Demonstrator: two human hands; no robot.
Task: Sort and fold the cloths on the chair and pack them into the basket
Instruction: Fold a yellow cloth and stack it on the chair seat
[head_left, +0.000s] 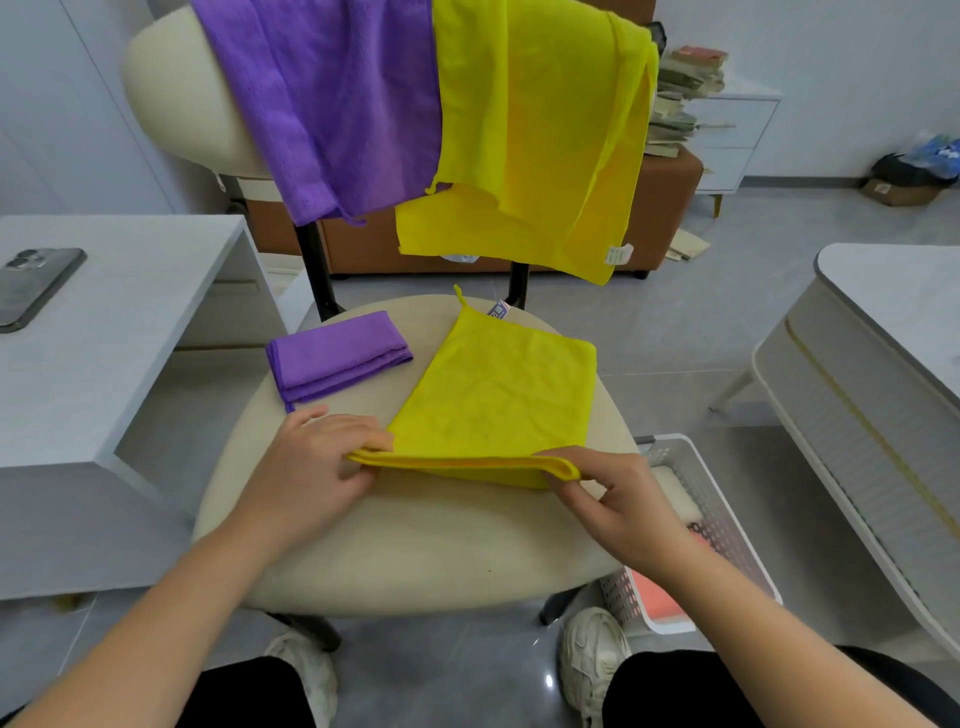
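Head view: the yellow cloth (493, 395) lies on the chair (415, 545) seat with its near edge lifted. The left hand (322, 457) and right hand (618, 493) each pinch one near corner.

To fold it well, I would keep that edge taut between both hands, carry it away to meet the far edge, match the corners, then smooth the crease. A folded purple cloth (337, 358) sits apart to the left and is best left undisturbed.

The basket (701, 499) stands on the floor right of the seat, half hidden by the right arm. Something pinkish, perhaps a cloth, lies inside. The hung cloths (535, 130) over the backrest (171, 78) overlap, so their count is unclear.
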